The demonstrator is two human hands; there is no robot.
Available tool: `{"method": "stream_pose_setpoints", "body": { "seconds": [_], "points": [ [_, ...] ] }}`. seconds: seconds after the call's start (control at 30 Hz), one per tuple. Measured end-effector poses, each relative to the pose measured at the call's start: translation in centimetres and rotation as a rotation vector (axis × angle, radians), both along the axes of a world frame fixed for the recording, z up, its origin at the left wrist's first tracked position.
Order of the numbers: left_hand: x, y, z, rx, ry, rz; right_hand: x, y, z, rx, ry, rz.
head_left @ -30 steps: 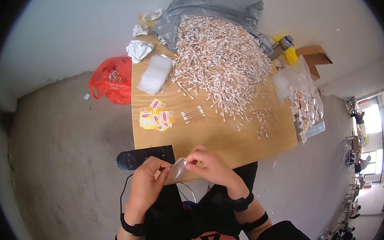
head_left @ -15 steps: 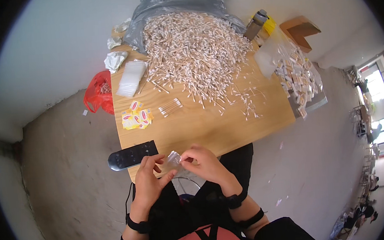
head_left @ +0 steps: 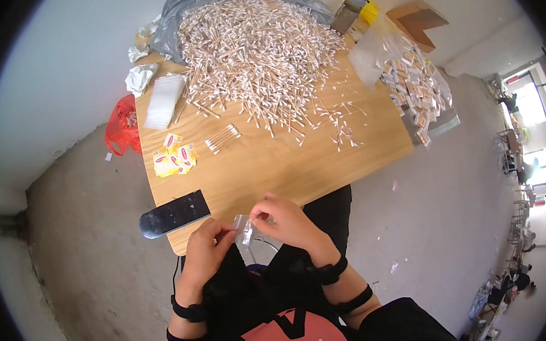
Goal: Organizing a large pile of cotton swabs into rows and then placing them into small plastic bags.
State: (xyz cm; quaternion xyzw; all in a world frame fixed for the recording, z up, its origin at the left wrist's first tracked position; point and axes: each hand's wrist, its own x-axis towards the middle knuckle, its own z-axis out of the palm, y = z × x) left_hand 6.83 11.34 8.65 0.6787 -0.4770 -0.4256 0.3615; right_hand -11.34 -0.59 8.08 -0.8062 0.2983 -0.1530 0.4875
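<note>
At the near edge of the table, a small clear plastic bag [head_left: 242,229] hangs between my two hands. My left hand [head_left: 206,250] is closed in a pinch on its left edge. On the other side, the fingertips of my right hand [head_left: 285,223] are pinched at the bag's upper right edge. Beyond them lies a short row of cotton swabs [head_left: 222,138], set side by side. Left of that row are several yellow and white printed cards [head_left: 174,159]. A dark, long flat object with one rounded end [head_left: 174,215] lies nearest my left hand.
A large heap of cotton swabs [head_left: 257,56] spills from a grey plastic bag [head_left: 169,31]. Flat clear bags [head_left: 165,102] are stacked at the left. Filled packets [head_left: 410,83], a bottle [head_left: 348,10] and a cardboard box [head_left: 415,21] stand right; a red bag [head_left: 122,128] hangs left.
My left fingers, spread before, are now pinched on the bag's edge. The bag hangs more upright between my hands. The whole view has shifted, so the table appears further left and up.
</note>
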Motion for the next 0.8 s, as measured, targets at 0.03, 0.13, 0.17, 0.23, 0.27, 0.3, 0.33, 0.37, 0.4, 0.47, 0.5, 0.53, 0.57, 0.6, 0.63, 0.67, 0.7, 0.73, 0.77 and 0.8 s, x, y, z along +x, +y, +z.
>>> {"method": "stream_pose_setpoints", "body": {
  "seconds": [0.03,0.13,0.17,0.23,0.27,0.3,0.33,0.37,0.4,0.47,0.5,0.53,0.57,0.6,0.63,0.67,0.7,0.73,0.77,0.8],
  "points": [
    [0.1,0.1,0.1,-0.011,-0.035,0.003,0.2,0.1,-0.2,-0.003,0.003,-0.044],
    [0.3,0.0,0.2,-0.002,-0.021,0.065,1.7,0.9,-0.9,0.025,-0.06,-0.244],
    [0.3,0.1,0.2,0.023,0.026,0.135,2.0,1.3,-1.0,0.061,-0.125,-0.388],
    [0.2,-0.1,-0.1,-0.021,0.111,0.202,2.1,1.5,-0.9,0.136,-0.191,-0.421],
    [0.1,-0.3,-0.3,-0.073,0.192,0.27,2.2,1.6,-0.7,0.205,-0.262,-0.453],
    [-0.1,-0.4,-0.3,-0.065,0.192,0.279,2.4,1.7,-0.6,0.214,-0.258,-0.447],
    [-0.5,-0.6,-0.3,-0.076,0.225,0.28,2.5,1.9,-0.4,0.395,-0.254,-0.32],
    [-1.1,-0.6,-0.3,-0.091,0.259,0.282,2.6,2.0,-0.2,0.57,-0.247,-0.189],
    [-1.7,-0.6,-0.7,-0.151,0.307,0.282,2.9,2.3,0.1,0.576,-0.243,-0.179],
    [-2.1,-0.5,-0.8,-0.141,0.265,0.251,3.6,2.7,0.4,0.579,-0.166,-0.203],
    [-2.1,-0.4,-0.9,-0.108,0.216,0.237,3.6,2.5,0.3,0.581,-0.162,-0.191],
    [-2.0,-0.4,-0.9,-0.109,0.215,0.252,3.5,2.2,0.2,0.611,-0.165,-0.176],
    [-1.9,-0.4,-0.6,-0.108,0.307,0.258,3.4,2.1,0.2,0.645,-0.167,-0.155],
    [-1.8,-0.4,-0.4,-0.108,0.398,0.265,3.4,2.2,0.0,0.651,-0.162,-0.134],
    [-1.7,-0.4,-0.4,-0.109,0.394,0.288,3.4,2.3,-0.2,0.636,-0.204,-0.148],
    [-1.4,-0.3,-0.7,-0.113,0.455,0.286,3.6,2.5,-0.4,0.624,-0.248,-0.158],
    [-1.2,-0.2,-0.9,-0.12,0.515,0.284,3.6,2.5,-0.4,0.634,-0.245,-0.131],
    [-0.9,0.0,-1.3,-0.089,0.523,0.299,3.6,2.5,-0.3,0.642,-0.221,-0.158],
    [-0.8,0.1,-1.3,-0.093,0.513,0.326,3.6,2.3,-0.2,0.648,-0.2,-0.183],
    [-0.8,0.2,-1.4,-0.073,0.523,0.304,3.5,2.2,-0.1,0.68,-0.165,-0.176]
  ]
}}
